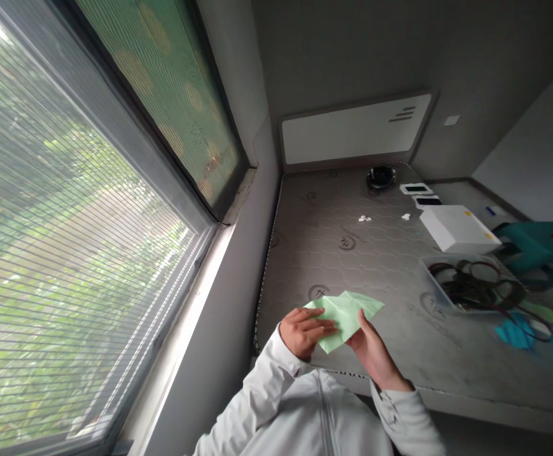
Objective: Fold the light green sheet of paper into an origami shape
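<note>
A light green sheet of folded paper [345,315] is held up in front of my chest, above the near edge of the mattress. My left hand [305,330] lies over its left part, the fingers pressed on the surface. On the right side my right hand [372,350] pinches the paper, with the thumb on top and the other fingers behind it. Creases and pointed corners show on the paper. Its underside is hidden from view.
The grey mattress [314,247] fills the middle. On its right stand a white box [459,229] and a clear plastic bin [435,294] of cables, with blue crumpled pieces [516,332] nearby. A black coil [381,178] lies farther back. A window [81,240] borders the left.
</note>
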Motion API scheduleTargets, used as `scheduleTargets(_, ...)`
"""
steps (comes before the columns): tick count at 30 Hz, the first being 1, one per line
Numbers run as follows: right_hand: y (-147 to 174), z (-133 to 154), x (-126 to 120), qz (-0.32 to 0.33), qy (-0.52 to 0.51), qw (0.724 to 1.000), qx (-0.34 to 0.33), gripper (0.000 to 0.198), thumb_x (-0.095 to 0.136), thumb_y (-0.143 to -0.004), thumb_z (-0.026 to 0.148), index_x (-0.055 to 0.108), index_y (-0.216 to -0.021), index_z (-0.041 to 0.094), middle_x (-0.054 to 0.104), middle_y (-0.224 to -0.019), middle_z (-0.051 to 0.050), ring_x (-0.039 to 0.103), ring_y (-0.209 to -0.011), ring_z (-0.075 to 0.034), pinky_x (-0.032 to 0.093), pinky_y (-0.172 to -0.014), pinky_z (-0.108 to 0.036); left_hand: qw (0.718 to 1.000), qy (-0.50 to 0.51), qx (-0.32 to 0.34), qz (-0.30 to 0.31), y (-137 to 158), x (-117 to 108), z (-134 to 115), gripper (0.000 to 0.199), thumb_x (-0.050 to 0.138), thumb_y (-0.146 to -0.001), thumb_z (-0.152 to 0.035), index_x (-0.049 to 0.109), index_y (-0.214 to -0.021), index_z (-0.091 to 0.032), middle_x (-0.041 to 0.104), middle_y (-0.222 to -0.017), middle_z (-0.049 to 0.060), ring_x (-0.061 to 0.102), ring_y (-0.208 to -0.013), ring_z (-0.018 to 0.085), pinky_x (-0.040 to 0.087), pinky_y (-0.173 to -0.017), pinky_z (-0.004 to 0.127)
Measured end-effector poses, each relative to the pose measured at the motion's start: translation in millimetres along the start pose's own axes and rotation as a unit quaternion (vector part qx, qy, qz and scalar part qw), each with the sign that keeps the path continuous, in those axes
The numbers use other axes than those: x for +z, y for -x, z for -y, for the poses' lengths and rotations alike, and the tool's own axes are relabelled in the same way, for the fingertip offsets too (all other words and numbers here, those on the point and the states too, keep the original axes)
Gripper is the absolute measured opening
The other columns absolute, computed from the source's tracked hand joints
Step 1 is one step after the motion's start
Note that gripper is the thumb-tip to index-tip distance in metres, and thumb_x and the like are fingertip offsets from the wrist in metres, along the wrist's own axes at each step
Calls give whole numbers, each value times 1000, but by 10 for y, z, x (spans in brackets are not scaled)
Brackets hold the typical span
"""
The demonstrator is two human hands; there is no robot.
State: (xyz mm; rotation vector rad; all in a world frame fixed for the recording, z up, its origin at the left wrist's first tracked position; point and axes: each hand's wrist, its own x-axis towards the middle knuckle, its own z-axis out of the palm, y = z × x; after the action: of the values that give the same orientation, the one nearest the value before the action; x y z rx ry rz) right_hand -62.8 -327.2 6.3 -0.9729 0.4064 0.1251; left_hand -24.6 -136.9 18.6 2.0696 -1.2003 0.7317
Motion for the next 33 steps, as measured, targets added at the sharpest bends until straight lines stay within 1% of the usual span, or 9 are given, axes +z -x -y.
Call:
scheduleTargets(4, 12, 40, 34, -62, -3, 998, -16, 54, 92, -58, 41, 74, -106, 25, 80, -101, -3, 73, -99, -31, 63, -76, -39, 999, 34, -14, 26, 39, 23, -19, 30, 54, -92, -16, 74, -110, -30, 83, -94, 0, 72, -104, 20, 51, -93, 36)
scheduleTargets(10, 40, 161, 7, -28, 17, 999, -20, 58, 90, -61, 41, 72, -113, 22, 78, -106, -6, 73, -96, -31, 66, -64, -40, 959, 95, -261, -53, 54, 56, 15, 17, 66, -85, -35, 73, -79, -21, 78, -105, 11, 72, -99, 26, 58, -88, 40)
scheduleTargets(13, 80, 158, 28, -21, 34, 999, -17, 57, 89, -64, 43, 71, -114, 22, 76, -115, -7, 72, -98, -32, 66, -66, -42, 899, 171, -402, -36, 93, 172, 44, 21, 70, -81, -39, 70, -90, -19, 74, -114, 13, 72, -91, 23, 61, -75, 35)
scheduleTargets(16, 90, 108, 23, -12, 68, 998, -1, 55, 85, -70, 49, 69, -116, 23, 74, -119, -8, 71, -105, -33, 65, -76, -44, 792, 299, -532, 13, 141, 292, 74, 42, 76, -73, -43, 66, -106, -18, 76, -83, 4, 64, -57, 13, 56, -50, 24)
scheduleTargets(20, 15, -1, -68, -32, 151, 987, -36, 66, 72, -80, 58, 56, -133, 23, 68, -131, -13, 64, -119, -35, 57, -96, -47, 705, 368, -606, 19, 168, 367, 105, 50, 79, -66, -59, 68, -85, -14, 70, -69, 2, 59, -47, 12, 51, -37, 22)
scheduleTargets(23, -32, -61, -134, -73, 260, 943, -192, 95, 70, -82, 57, 20, -156, 24, 40, -157, -19, 50, -136, -37, 47, -107, -54, 685, 370, -627, -4, 166, 355, 131, 54, 78, -65, -64, 64, -83, -16, 69, -69, 1, 60, -46, 11, 52, -37, 23)
scheduleTargets(25, -24, -74, -150, -63, 375, 875, -299, 99, 70, -84, 47, 8, -159, 28, 22, -166, -15, 35, -146, -37, 38, -114, -58, 674, 372, -638, -14, 160, 339, 139, 54, 79, -65, -64, 61, -84, -17, 67, -64, -2, 59, -41, 11, 51, -35, 22)
scheduleTargets(29, 17, -77, -127, 74, 562, 740, -363, 69, 61, -89, 25, 37, -152, 37, 26, -166, 0, 24, -151, -32, 29, -121, -53, 659, 399, -637, -15, 115, 343, 77, 56, 78, -64, -67, 52, -82, -20, 63, -51, -6, 55, -33, 11, 43, -30, 20)
scheduleTargets(33, -8, -95, -90, 89, 526, 785, -314, 49, 48, -91, 22, 61, -136, 36, 55, -148, -1, 53, -134, -27, 42, -113, -44, 642, 454, -618, -5, 16, 343, -58, 65, 73, -59, -77, 50, -84, -21, 61, -47, -5, 59, -35, 16, 44, -32, 23)
